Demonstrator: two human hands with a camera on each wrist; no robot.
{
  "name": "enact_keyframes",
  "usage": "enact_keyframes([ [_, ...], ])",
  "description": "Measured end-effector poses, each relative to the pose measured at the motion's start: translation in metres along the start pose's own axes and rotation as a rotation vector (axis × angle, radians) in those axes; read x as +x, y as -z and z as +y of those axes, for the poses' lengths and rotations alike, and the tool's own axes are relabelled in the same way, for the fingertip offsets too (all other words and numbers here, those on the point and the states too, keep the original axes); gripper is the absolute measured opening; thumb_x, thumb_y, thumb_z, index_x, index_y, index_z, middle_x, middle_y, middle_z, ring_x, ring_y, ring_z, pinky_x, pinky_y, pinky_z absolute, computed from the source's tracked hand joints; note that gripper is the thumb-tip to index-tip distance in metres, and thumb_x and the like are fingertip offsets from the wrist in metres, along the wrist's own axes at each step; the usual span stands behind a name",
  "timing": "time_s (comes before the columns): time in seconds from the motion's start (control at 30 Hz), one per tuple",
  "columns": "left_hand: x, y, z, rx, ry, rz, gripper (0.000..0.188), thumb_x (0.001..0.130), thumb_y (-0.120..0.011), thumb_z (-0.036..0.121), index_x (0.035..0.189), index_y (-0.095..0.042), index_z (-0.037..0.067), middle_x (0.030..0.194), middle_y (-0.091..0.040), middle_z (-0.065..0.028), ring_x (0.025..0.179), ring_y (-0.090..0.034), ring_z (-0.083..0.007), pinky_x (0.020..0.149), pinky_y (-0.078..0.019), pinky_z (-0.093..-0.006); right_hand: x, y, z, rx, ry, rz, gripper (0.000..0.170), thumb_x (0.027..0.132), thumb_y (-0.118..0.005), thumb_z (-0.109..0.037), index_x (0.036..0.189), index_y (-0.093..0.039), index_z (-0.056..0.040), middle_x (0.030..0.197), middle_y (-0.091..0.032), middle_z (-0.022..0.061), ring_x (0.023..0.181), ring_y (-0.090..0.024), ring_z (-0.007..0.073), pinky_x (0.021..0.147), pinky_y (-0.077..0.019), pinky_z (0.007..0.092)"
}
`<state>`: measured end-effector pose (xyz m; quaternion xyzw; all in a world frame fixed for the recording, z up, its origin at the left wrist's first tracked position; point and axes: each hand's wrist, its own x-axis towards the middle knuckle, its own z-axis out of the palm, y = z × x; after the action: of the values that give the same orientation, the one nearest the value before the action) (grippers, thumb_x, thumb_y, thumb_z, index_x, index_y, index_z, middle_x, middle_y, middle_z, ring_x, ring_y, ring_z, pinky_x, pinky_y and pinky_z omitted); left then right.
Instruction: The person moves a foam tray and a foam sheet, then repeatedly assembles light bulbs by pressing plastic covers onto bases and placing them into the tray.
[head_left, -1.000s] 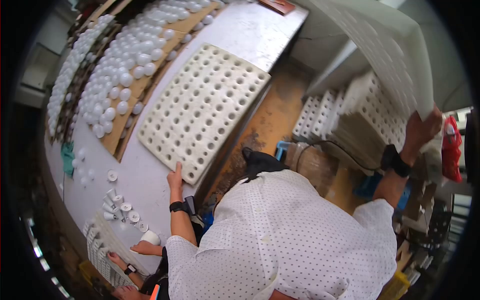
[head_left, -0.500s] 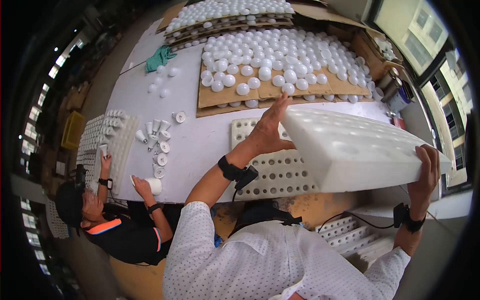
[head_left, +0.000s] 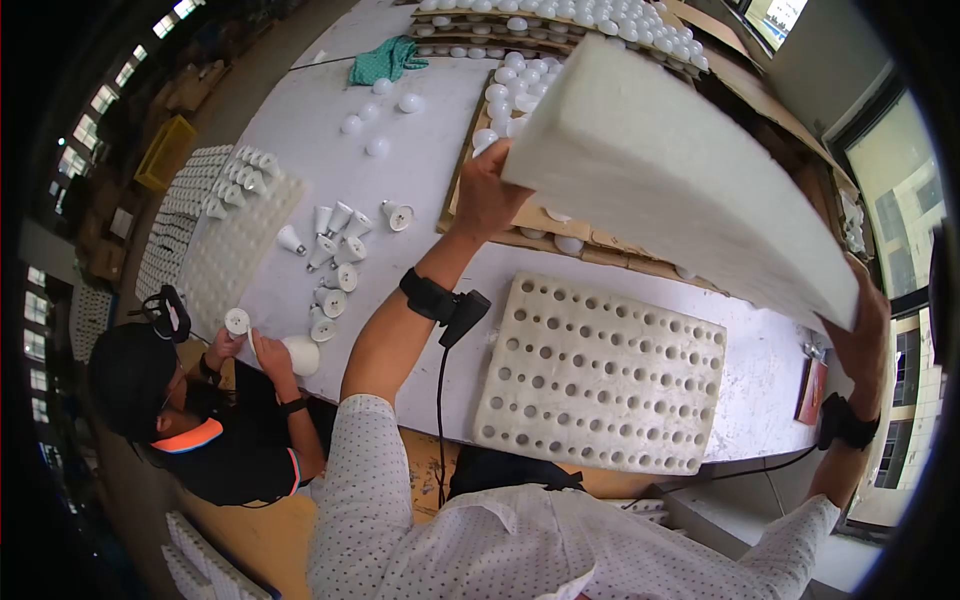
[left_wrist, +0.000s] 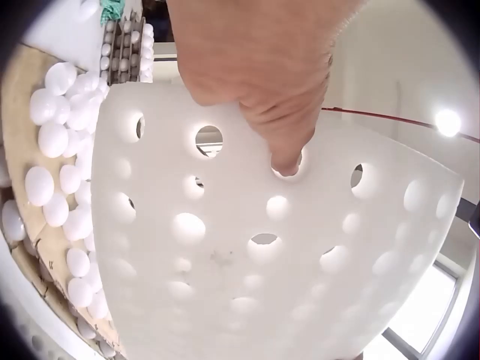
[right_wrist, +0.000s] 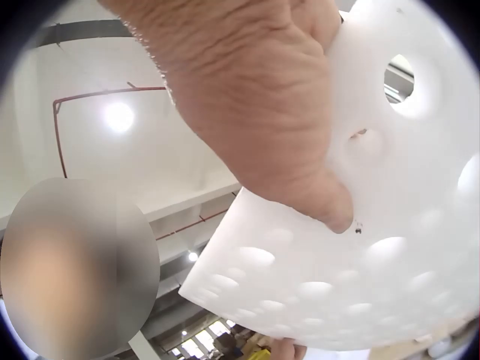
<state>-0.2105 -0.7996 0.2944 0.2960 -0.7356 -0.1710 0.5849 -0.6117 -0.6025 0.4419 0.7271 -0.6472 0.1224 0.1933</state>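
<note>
Both hands hold up a thick white foam board with rows of round holes, tilted above the table. My left hand grips its left end; in the left wrist view the thumb dips into one of the holes. At the opposite end my right hand grips the edge, and in the right wrist view its thumb presses against the holed face. Below, a second foam board lies flat on the table, its holes facing up.
White bulb covers lie on cardboard behind the raised board. Lamp bases stand and lie left of my forearm. Another person sits at the left, holding a lamp base. A window is at the right.
My left hand has left the flat board and taken the other end of the board my right hand was holding. That board has swung over the table and tipped up. The head view has turned left.
</note>
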Motion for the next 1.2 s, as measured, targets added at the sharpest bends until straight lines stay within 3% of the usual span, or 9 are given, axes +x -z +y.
enact_keyframes([
  [0.03, 0.020, 0.007, -0.010, 0.104, 0.078, -0.045, 0.034, 0.071, -0.071, 0.008, 0.100, -0.058, 0.000, 0.087, -0.065, -0.0068, 0.079, -0.059, -0.0114, 0.070, -0.0475, -0.0251, 0.020, -0.001, 0.009, -0.076, -0.032, 0.102, 0.059, 0.058, -0.073, 0.002, 0.112, -0.051, -0.0040, 0.095, -0.062, 0.0154, 0.084, -0.062, 0.0286, 0.081, -0.0466, 0.0370],
  [0.13, 0.070, 0.029, -0.042, 0.098, 0.148, -0.006, 0.055, 0.068, -0.074, 0.017, 0.115, -0.049, 0.001, 0.109, -0.058, -0.0154, 0.099, -0.056, -0.0229, 0.084, -0.0449, -0.0300, 0.109, -0.009, 0.002, 0.262, -0.107, 0.069, 0.058, 0.060, -0.066, 0.010, 0.114, -0.052, -0.0064, 0.102, -0.062, 0.0125, 0.096, -0.059, 0.0240, 0.085, -0.0453, 0.0340],
  [0.23, 0.066, 0.043, -0.117, 0.193, 0.529, -0.153, 0.073, 0.068, -0.071, 0.038, 0.123, -0.042, 0.000, 0.130, -0.041, -0.0214, 0.122, -0.039, -0.0311, 0.099, -0.0343, -0.0346, 0.192, -0.062, -0.031, 0.219, 0.193, 0.233, 0.053, 0.062, -0.061, 0.011, 0.110, -0.055, -0.0083, 0.105, -0.061, 0.0107, 0.099, -0.058, 0.0253, 0.086, -0.0444, 0.0324],
  [0.43, -0.011, 0.034, -0.191, 0.251, 1.001, -0.288, 0.065, 0.078, -0.058, 0.045, 0.120, -0.044, -0.003, 0.130, -0.038, -0.0259, 0.123, -0.036, -0.0345, 0.101, -0.0315, -0.0353, 0.297, -0.169, -0.030, 0.186, 0.015, 0.260, 0.050, 0.064, -0.062, 0.003, 0.111, -0.055, -0.0136, 0.100, -0.062, 0.0111, 0.095, -0.057, 0.0294, 0.083, -0.0449, 0.0348],
  [0.63, -0.055, 0.022, -0.252, 0.372, 0.947, -0.209, 0.057, 0.084, -0.051, 0.041, 0.121, -0.044, -0.003, 0.131, -0.036, -0.0267, 0.124, -0.035, -0.0353, 0.101, -0.0310, -0.0348, 0.366, -0.252, -0.022, 0.133, 0.178, 0.268, 0.052, 0.063, -0.061, 0.003, 0.111, -0.054, -0.0153, 0.105, -0.061, 0.0067, 0.098, -0.056, 0.0280, 0.084, -0.0439, 0.0363],
  [0.83, -0.060, 0.023, -0.288, 0.293, 0.988, -0.191, 0.053, 0.089, -0.045, 0.036, 0.126, -0.039, -0.001, 0.135, -0.033, -0.0251, 0.127, -0.031, -0.0338, 0.102, -0.0285, -0.0362, 0.421, -0.342, -0.012, 0.142, 0.134, 0.200, 0.051, 0.066, -0.057, 0.002, 0.113, -0.053, -0.0168, 0.105, -0.060, 0.0069, 0.095, -0.057, 0.0290, 0.081, -0.0450, 0.0372],
  [0.93, -0.062, 0.012, -0.313, 0.017, 0.910, -0.051, 0.055, 0.091, -0.040, 0.038, 0.129, -0.034, -0.002, 0.137, -0.030, -0.0247, 0.130, -0.026, -0.0324, 0.105, -0.0232, -0.0371, 0.442, -0.372, -0.009, 0.131, 0.130, 0.066, 0.051, 0.070, -0.058, -0.002, 0.118, -0.051, -0.0192, 0.105, -0.061, 0.0115, 0.097, -0.058, 0.0312, 0.080, -0.0460, 0.0393],
  [1.07, -0.028, -0.002, -0.324, 0.015, 0.894, -0.157, 0.057, 0.093, -0.035, 0.041, 0.131, -0.033, -0.001, 0.139, -0.027, -0.0220, 0.131, -0.023, -0.0295, 0.106, -0.0205, -0.0355, 0.453, -0.384, -0.002, 0.049, 0.159, -0.219, 0.053, 0.071, -0.063, -0.010, 0.122, -0.048, -0.0076, 0.104, -0.058, 0.0210, 0.099, -0.055, 0.0355, 0.084, -0.0432, 0.0384],
  [1.2, -0.003, -0.015, -0.356, 0.010, 0.920, -0.176, 0.059, 0.091, -0.037, 0.043, 0.131, -0.033, 0.000, 0.138, -0.029, -0.0204, 0.130, -0.025, -0.0286, 0.105, -0.0222, -0.0354, 0.455, -0.364, 0.001, 0.084, 0.230, -0.310, 0.050, 0.070, -0.067, -0.007, 0.117, -0.049, -0.0026, 0.106, -0.058, 0.0159, 0.099, -0.055, 0.0267, 0.087, -0.0414, 0.0325],
])
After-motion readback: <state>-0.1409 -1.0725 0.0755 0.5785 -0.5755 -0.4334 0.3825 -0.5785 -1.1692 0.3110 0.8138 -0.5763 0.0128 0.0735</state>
